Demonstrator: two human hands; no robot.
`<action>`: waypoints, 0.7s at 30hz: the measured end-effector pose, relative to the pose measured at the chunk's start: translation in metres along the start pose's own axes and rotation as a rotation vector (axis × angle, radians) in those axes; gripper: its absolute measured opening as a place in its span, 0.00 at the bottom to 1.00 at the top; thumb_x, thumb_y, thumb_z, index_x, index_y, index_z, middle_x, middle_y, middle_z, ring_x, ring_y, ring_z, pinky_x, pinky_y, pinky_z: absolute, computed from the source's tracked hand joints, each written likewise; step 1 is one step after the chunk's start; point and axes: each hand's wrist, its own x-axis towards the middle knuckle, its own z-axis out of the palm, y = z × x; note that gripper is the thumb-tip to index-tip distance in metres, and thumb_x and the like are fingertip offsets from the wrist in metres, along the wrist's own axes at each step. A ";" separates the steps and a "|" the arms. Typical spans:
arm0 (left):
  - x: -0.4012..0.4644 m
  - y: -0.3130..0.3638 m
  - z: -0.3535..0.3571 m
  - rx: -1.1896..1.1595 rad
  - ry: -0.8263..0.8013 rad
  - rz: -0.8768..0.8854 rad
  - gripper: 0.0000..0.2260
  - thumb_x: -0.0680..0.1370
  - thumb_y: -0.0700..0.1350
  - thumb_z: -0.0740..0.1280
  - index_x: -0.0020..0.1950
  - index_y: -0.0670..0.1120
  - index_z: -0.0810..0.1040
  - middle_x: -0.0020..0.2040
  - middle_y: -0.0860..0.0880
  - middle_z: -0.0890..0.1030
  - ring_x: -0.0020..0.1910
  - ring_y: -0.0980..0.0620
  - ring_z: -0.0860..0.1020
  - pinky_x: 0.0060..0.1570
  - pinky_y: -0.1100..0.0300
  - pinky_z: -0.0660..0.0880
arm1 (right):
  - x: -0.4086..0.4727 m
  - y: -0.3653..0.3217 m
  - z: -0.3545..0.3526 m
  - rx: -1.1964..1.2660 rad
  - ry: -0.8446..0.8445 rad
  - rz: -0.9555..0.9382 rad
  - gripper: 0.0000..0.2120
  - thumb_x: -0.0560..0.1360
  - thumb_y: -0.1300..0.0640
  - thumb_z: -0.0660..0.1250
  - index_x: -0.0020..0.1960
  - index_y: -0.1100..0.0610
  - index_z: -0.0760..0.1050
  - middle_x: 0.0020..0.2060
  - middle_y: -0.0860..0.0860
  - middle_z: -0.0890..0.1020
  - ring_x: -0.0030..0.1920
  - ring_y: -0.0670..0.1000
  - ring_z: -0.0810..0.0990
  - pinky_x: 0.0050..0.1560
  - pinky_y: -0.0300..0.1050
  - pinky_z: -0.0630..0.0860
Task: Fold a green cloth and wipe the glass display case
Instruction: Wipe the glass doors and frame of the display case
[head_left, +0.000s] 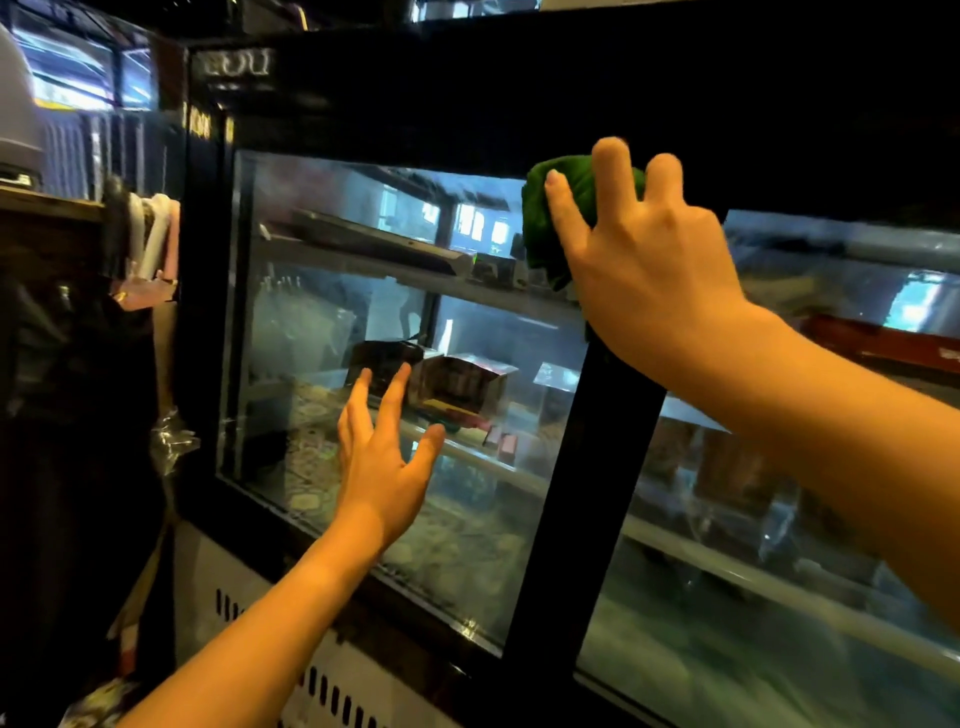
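A glass display case (322, 291) with a black frame fills the view, with shelves and boxes behind the glass. My right hand (639, 260) presses a bunched green cloth (545, 223) against the top of the left pane, near the black centre post (587, 467); its fingers are spread and mostly straight over the cloth. My left hand (384, 457) is held up lower down in front of the left pane with fingers spread and straight, holding nothing. Whether it touches the glass is unclear.
A dark counter with pink and white items (150, 249) stands at the left of the case. Below the glass runs a white base panel with vent slots (332, 691). A second pane (779, 519) extends to the right of the post.
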 end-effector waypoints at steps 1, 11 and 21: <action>0.000 0.001 0.000 -0.002 -0.002 -0.003 0.30 0.79 0.53 0.66 0.77 0.65 0.54 0.80 0.52 0.47 0.78 0.48 0.46 0.73 0.43 0.52 | -0.005 -0.004 0.000 -0.003 -0.007 -0.011 0.27 0.81 0.65 0.53 0.79 0.61 0.53 0.70 0.68 0.64 0.55 0.66 0.73 0.33 0.46 0.63; 0.001 -0.003 -0.007 0.014 -0.025 0.060 0.34 0.80 0.49 0.66 0.70 0.78 0.48 0.79 0.57 0.47 0.79 0.51 0.46 0.71 0.53 0.51 | -0.112 -0.089 0.021 0.099 -0.057 -0.229 0.25 0.77 0.60 0.50 0.70 0.58 0.74 0.58 0.58 0.81 0.40 0.58 0.79 0.24 0.41 0.64; -0.004 -0.008 -0.018 0.026 -0.109 0.126 0.41 0.78 0.45 0.70 0.69 0.78 0.45 0.80 0.51 0.45 0.79 0.46 0.46 0.72 0.53 0.51 | -0.191 -0.169 0.036 0.282 -0.325 -0.371 0.27 0.70 0.49 0.72 0.68 0.51 0.77 0.53 0.50 0.83 0.35 0.52 0.76 0.23 0.41 0.57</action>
